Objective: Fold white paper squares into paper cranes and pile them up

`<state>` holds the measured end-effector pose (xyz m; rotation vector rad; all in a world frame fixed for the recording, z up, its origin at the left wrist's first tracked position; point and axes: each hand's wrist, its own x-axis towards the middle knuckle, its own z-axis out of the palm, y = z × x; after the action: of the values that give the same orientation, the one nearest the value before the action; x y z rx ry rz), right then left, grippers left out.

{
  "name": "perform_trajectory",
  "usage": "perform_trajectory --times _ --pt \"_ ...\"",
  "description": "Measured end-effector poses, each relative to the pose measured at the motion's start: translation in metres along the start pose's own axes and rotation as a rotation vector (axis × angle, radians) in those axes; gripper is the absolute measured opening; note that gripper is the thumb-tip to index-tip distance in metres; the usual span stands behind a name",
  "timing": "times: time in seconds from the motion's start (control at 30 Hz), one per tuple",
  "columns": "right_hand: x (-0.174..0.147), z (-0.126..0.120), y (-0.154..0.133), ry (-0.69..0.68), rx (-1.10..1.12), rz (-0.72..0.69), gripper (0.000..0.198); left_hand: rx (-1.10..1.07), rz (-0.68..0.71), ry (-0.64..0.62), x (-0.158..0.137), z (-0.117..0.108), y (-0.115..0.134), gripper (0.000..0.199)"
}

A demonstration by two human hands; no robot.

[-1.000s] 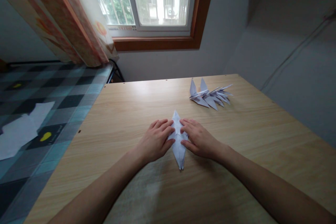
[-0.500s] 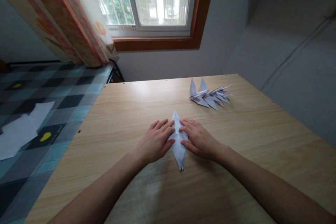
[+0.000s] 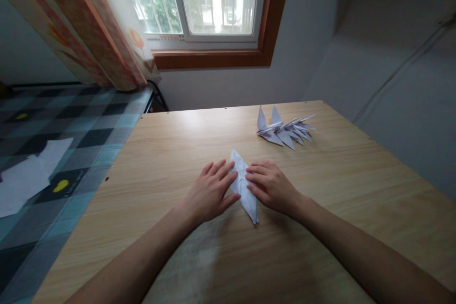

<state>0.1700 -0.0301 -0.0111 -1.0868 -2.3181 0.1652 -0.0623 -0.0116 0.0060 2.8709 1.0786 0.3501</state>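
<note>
A folded white paper (image 3: 245,194), long and pointed at both ends, lies on the wooden table between my hands. Its far tip leans left and its near end, which shows split points, leans right. My left hand (image 3: 213,191) rests with fingers spread along the paper's left edge, thumb on its lower part. On the other side, my right hand (image 3: 272,186) has its outstretched fingertips on the right edge. Neither hand wraps round it.
Several folded white paper pieces (image 3: 285,130) sit in a cluster at the table's (image 3: 160,152) far right. To the left, loose white sheets (image 3: 28,178) lie on a checked bedspread (image 3: 96,137). A curtain (image 3: 107,33) hangs beside the window.
The folded paper has turned on the table: its near end swung right, its far tip slightly left. My right-hand fingers shifted a little along its edge.
</note>
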Motion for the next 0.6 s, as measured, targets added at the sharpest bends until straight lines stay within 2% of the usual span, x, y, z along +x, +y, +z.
perform_trajectory --times 0.1,0.27,0.4,0.6 --pt "0.000 -0.002 0.001 -0.033 0.041 -0.009 0.022 0.009 0.041 0.034 0.000 -0.002 0.001 0.049" --pt "0.001 -0.009 0.004 -0.090 0.112 -0.020 0.036 -0.026 0.090 0.075 0.000 -0.002 -0.001 0.040" --pt "0.001 -0.017 0.004 -0.152 0.182 0.012 0.044 -0.070 0.123 0.066 -0.001 -0.001 -0.004 0.035" --pt "0.000 -0.020 0.006 -0.199 0.176 0.014 0.037 -0.093 0.116 0.022 -0.001 -0.003 -0.004 0.031"
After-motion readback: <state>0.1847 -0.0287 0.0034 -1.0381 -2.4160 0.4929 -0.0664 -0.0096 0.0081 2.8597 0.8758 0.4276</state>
